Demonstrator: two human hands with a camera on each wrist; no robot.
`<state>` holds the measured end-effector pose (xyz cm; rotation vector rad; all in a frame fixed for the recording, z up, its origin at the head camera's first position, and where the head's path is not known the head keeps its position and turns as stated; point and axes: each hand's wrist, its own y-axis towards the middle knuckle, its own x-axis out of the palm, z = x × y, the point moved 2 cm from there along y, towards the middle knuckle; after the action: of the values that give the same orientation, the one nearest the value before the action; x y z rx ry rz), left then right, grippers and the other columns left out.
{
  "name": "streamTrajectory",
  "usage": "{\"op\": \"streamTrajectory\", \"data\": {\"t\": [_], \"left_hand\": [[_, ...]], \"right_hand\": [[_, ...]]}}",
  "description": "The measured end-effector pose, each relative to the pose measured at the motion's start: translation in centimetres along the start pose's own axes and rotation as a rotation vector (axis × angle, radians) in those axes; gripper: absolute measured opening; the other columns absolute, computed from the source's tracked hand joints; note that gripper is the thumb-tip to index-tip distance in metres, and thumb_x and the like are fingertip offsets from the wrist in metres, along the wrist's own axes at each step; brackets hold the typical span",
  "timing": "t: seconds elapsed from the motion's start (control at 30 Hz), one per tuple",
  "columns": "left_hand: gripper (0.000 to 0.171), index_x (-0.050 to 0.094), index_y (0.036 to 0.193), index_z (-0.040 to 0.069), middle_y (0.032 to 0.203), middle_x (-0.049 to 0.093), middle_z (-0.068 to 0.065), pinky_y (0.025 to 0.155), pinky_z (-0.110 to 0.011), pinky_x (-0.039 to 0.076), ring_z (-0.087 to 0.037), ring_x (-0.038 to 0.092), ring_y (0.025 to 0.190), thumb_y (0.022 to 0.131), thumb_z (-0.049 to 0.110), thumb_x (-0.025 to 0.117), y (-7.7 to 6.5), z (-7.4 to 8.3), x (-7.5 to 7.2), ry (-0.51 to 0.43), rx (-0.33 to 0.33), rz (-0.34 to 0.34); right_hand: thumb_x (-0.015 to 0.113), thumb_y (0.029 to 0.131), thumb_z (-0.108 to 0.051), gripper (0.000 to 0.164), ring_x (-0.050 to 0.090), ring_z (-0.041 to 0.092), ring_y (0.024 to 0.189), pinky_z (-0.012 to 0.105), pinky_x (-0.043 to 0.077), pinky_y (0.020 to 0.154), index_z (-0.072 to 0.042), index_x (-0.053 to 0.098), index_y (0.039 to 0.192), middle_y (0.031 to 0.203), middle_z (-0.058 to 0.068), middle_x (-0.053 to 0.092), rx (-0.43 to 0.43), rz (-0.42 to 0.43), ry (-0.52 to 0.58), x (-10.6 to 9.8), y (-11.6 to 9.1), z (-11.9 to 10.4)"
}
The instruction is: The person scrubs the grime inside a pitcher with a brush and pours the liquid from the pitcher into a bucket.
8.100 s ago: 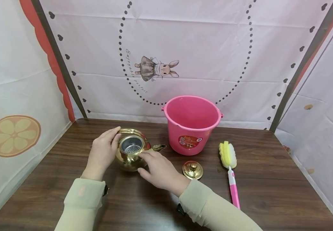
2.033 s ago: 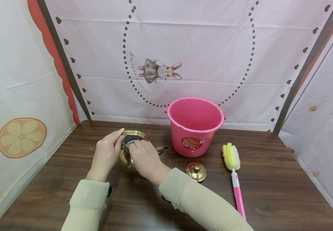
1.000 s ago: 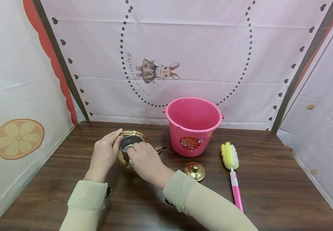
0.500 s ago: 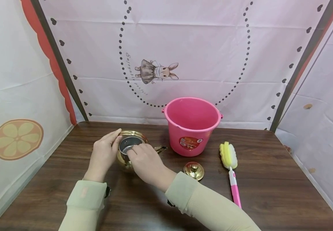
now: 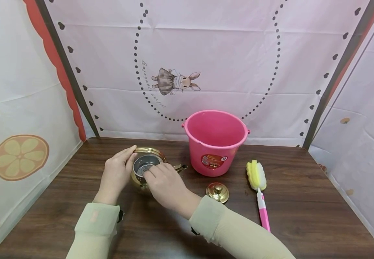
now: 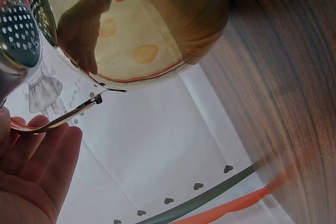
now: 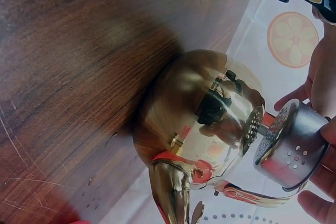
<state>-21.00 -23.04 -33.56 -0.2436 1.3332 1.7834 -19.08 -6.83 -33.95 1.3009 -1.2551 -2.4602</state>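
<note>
The round brass teapot [image 5: 139,184] stands on the table, its lid off and its spout [image 5: 181,167] toward the right. My left hand [image 5: 115,176] holds its arched handle [image 5: 150,150] from the left. With curled fingers, my right hand [image 5: 165,185] pinches the rim of the steel strainer basket [image 5: 143,164]. That basket [image 7: 294,148] is out above the teapot's mouth in the right wrist view, its perforated base facing the opening. Holes in the strainer basket [image 6: 20,30] also show in the left wrist view, beside the teapot's shiny body [image 6: 152,24].
Behind and right of the teapot stands a pink bucket [image 5: 214,158]. The brass lid [image 5: 217,192] lies in front of the bucket. Farther right lies a sponge brush [image 5: 257,176] with a pink and white handle. A printed cloth [image 5: 238,54] hangs behind the wooden table [image 5: 303,201].
Eight seconds ago the strainer basket sat inside the teapot, with my right hand against the teapot's side. Now that hand has raised the basket out of the mouth. My left hand stays on the handle.
</note>
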Motion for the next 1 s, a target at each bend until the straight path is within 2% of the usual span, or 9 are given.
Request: {"op": "streamTrajectory", "data": {"t": [0.33,0.57,1.0], "left_hand": [[0.030,0.064,0.119,0.000,0.113,0.066,-0.021,0.082,-0.051,0.054,-0.038,0.065,0.101,0.091,0.010,0.062,0.0,-0.3,0.3,0.001,0.016,0.013],[0.030,0.064,0.119,-0.001,0.113,0.067,-0.021,0.082,-0.051,0.054,-0.038,0.065,0.101,0.090,0.008,0.063,0.0,-0.3,0.4,0.006,0.009,0.015],[0.030,0.064,0.119,-0.001,0.112,0.067,-0.022,0.083,-0.051,0.054,-0.038,0.065,0.102,0.091,0.010,0.062,0.1,-0.3,0.4,0.002,0.016,0.017]], "right_hand": [[0.052,0.091,-0.014,0.016,0.061,0.015,0.084,0.028,0.049,0.078,-0.015,0.067,0.089,0.086,-0.003,0.066,-0.026,0.025,-0.018,-0.3,-0.6,0.1],[0.056,0.088,-0.015,0.011,0.061,0.014,0.082,0.028,0.049,0.076,-0.016,0.067,0.088,0.086,-0.004,0.066,-0.060,0.055,-0.044,-0.6,-1.0,0.4],[0.055,0.087,-0.014,0.012,0.061,0.014,0.083,0.029,0.048,0.072,-0.016,0.067,0.087,0.086,-0.004,0.067,-0.066,0.102,-0.028,-1.3,-2.0,1.2]]}}
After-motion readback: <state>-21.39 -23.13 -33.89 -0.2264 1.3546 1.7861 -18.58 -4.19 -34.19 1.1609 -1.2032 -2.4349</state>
